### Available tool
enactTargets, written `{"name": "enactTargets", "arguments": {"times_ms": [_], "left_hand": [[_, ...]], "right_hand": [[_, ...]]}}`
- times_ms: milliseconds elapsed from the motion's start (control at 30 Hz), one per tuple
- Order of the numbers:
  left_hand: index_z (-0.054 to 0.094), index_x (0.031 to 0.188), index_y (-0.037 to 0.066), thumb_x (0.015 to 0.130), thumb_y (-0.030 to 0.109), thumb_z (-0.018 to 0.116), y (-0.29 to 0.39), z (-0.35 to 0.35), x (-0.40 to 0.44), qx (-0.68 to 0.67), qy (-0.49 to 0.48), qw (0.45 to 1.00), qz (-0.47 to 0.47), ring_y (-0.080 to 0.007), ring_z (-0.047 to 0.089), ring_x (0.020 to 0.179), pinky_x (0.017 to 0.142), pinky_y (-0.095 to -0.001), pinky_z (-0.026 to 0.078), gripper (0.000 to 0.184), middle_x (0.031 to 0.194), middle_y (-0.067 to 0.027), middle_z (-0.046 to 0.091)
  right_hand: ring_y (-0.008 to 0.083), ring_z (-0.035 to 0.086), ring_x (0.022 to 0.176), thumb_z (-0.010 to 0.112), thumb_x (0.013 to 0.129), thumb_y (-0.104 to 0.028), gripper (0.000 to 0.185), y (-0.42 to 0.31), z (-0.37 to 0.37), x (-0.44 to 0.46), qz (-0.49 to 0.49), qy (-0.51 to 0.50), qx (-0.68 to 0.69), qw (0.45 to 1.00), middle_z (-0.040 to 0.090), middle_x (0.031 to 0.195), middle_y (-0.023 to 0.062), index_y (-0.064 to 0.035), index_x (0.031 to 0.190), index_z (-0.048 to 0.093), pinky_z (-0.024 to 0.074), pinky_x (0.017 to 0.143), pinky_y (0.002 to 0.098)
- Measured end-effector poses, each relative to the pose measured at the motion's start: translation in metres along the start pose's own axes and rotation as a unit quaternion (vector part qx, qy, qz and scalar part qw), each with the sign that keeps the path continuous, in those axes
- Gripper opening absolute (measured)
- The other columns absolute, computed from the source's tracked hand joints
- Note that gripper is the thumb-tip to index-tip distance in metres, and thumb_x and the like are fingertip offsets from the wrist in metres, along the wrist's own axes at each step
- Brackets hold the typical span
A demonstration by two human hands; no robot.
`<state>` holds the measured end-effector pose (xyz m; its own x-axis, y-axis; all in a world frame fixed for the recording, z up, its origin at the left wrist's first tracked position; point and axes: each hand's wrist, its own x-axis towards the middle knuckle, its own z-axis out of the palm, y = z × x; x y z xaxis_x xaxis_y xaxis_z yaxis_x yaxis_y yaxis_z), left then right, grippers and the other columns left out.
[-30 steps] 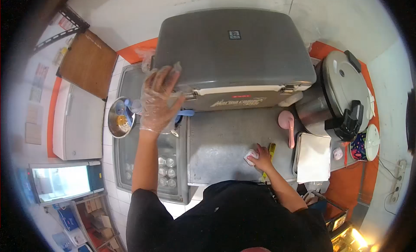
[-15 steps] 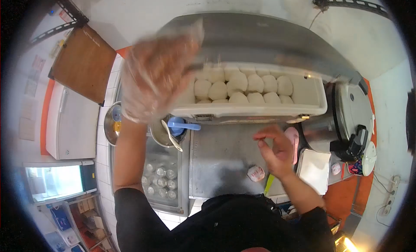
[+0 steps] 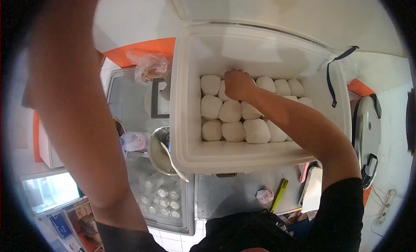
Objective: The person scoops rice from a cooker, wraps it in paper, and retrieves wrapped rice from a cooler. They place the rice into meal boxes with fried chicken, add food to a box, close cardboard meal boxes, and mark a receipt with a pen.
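Observation:
A large white lidded box (image 3: 186, 100) takes up the middle and right of the head view, its lid (image 3: 277, 13) raised behind it. Rows of rounded white lumps that look like dough balls (image 3: 257, 131) lie inside. My right hand (image 3: 237, 84) reaches into the box over the back row, fingers curled down beside a dough ball (image 3: 211, 85). Its fingertips are hidden, so what they grip cannot be made out. My left forearm stretches up along the left side; the hand is beyond the top edge.
Left of the box stand a metal bowl (image 3: 154, 159) with a white spoon (image 3: 173, 165), a plastic bottle (image 3: 135, 141) and several cans under a clear cover. In front lie a crumpled wrapper (image 3: 264, 195) and a yellow-green knife (image 3: 279, 195). A silver cooker (image 3: 367, 130) stands right.
My right hand has gone from above the counter into the box. The plastic-gloved left hand has risen out of view. The lid is up and more of the box's inside shows.

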<state>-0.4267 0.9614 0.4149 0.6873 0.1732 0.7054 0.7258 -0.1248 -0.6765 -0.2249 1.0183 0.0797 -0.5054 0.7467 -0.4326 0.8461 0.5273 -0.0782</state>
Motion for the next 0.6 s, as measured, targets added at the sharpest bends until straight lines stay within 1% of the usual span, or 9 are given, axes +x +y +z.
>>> {"name": "enactTargets", "arguments": {"times_ms": [33, 133, 167, 233, 300, 433, 500, 533, 600], "left_hand": [[0.061, 0.125, 0.013, 0.096, 0.027, 0.059, 0.003, -0.003, -0.005, -0.017, -0.010, 1.000, -0.012, -0.0163, 0.064, 0.088, 0.076, -0.0295, 0.056, 0.032, 0.104, -0.0076, 0.070], [0.061, 0.124, 0.013, 0.096, 0.027, 0.059, 0.011, -0.010, -0.016, -0.056, -0.024, 0.998, -0.030, -0.0165, 0.064, 0.087, 0.076, -0.0297, 0.056, 0.031, 0.104, -0.0077, 0.070], [0.062, 0.124, 0.013, 0.096, 0.026, 0.059, 0.012, -0.009, -0.018, -0.059, -0.029, 0.997, -0.035, -0.0166, 0.064, 0.087, 0.076, -0.0298, 0.056, 0.031, 0.104, -0.0078, 0.070], [0.062, 0.124, 0.012, 0.096, 0.026, 0.059, 0.014, -0.012, -0.021, -0.076, -0.034, 0.996, -0.045, -0.0168, 0.064, 0.087, 0.076, -0.0299, 0.056, 0.031, 0.104, -0.0079, 0.070], [0.062, 0.123, 0.012, 0.096, 0.026, 0.059, 0.015, -0.013, -0.024, -0.085, -0.038, 0.994, -0.052, -0.0169, 0.064, 0.087, 0.076, -0.0301, 0.056, 0.031, 0.103, -0.0080, 0.070], [0.062, 0.122, 0.012, 0.096, 0.026, 0.059, 0.018, -0.018, -0.024, -0.095, -0.040, 0.993, -0.061, -0.0172, 0.064, 0.086, 0.075, -0.0303, 0.056, 0.030, 0.103, -0.0082, 0.070], [0.063, 0.122, 0.012, 0.096, 0.026, 0.059, 0.019, -0.019, -0.023, -0.101, -0.040, 0.992, -0.061, -0.0174, 0.064, 0.086, 0.075, -0.0305, 0.056, 0.030, 0.103, -0.0083, 0.070], [0.063, 0.122, 0.011, 0.096, 0.026, 0.059, 0.019, -0.019, -0.023, -0.106, -0.040, 0.992, -0.063, -0.0175, 0.064, 0.086, 0.075, -0.0305, 0.056, 0.030, 0.103, -0.0084, 0.070], [0.063, 0.121, 0.011, 0.096, 0.025, 0.060, 0.019, -0.020, -0.023, -0.111, -0.042, 0.991, -0.067, -0.0176, 0.064, 0.085, 0.075, -0.0307, 0.056, 0.029, 0.103, -0.0085, 0.070]], "right_hand": [[0.0376, 0.055, 0.119, 0.057, 0.084, -0.019, 0.042, 0.005, 0.013, 0.014, 0.002, -0.004, 0.000, 1.000, 0.060, 0.128, 0.0155, -0.0056, 0.124, 0.063, 0.0429, 0.100, 0.0488], [0.0382, 0.052, 0.122, 0.060, 0.077, -0.016, 0.038, 0.017, 0.040, 0.049, 0.040, -0.091, 0.019, 0.995, 0.059, 0.123, 0.0234, 0.0001, 0.111, 0.062, 0.0362, 0.101, 0.0558], [0.0371, 0.050, 0.124, 0.065, 0.075, -0.025, 0.048, 0.022, 0.048, 0.057, 0.005, -0.065, 0.042, 0.997, 0.057, 0.129, 0.0198, -0.0027, 0.117, 0.063, 0.0320, 0.102, 0.0609], [0.0360, 0.049, 0.127, 0.069, 0.073, -0.034, 0.058, 0.020, 0.043, 0.052, -0.032, -0.041, 0.065, 0.997, 0.055, 0.134, 0.0163, -0.0056, 0.124, 0.063, 0.0277, 0.103, 0.0661], [0.0400, 0.052, 0.118, 0.080, 0.064, -0.037, 0.064, 0.007, 0.006, 0.020, -0.007, -0.062, -0.006, 0.998, 0.058, 0.123, 0.0241, -0.0007, 0.114, 0.062, 0.0313, 0.098, 0.0635], [0.0369, 0.052, 0.120, 0.085, 0.059, -0.042, 0.073, 0.010, 0.007, 0.010, -0.013, -0.045, -0.032, 0.998, 0.058, 0.124, 0.0237, -0.0001, 0.114, 0.063, 0.0357, 0.098, 0.0583], [0.0346, 0.053, 0.118, 0.085, 0.061, -0.038, 0.070, 0.025, 0.023, 0.026, -0.064, -0.002, 0.014, 0.998, 0.058, 0.125, 0.0218, -0.0001, 0.116, 0.063, 0.0415, 0.099, 0.0491], [0.0346, 0.053, 0.118, 0.085, 0.061, -0.038, 0.070, 0.021, 0.003, 0.018, -0.064, -0.003, 0.014, 0.998, 0.058, 0.125, 0.0218, -0.0001, 0.116, 0.063, 0.0415, 0.099, 0.0491], [0.0340, 0.054, 0.117, 0.087, 0.061, -0.033, 0.075, 0.020, -0.038, -0.001, -0.141, -0.093, 0.152, 0.974, 0.058, 0.127, 0.0183, -0.0006, 0.123, 0.060, 0.0458, 0.097, 0.0411]]}}
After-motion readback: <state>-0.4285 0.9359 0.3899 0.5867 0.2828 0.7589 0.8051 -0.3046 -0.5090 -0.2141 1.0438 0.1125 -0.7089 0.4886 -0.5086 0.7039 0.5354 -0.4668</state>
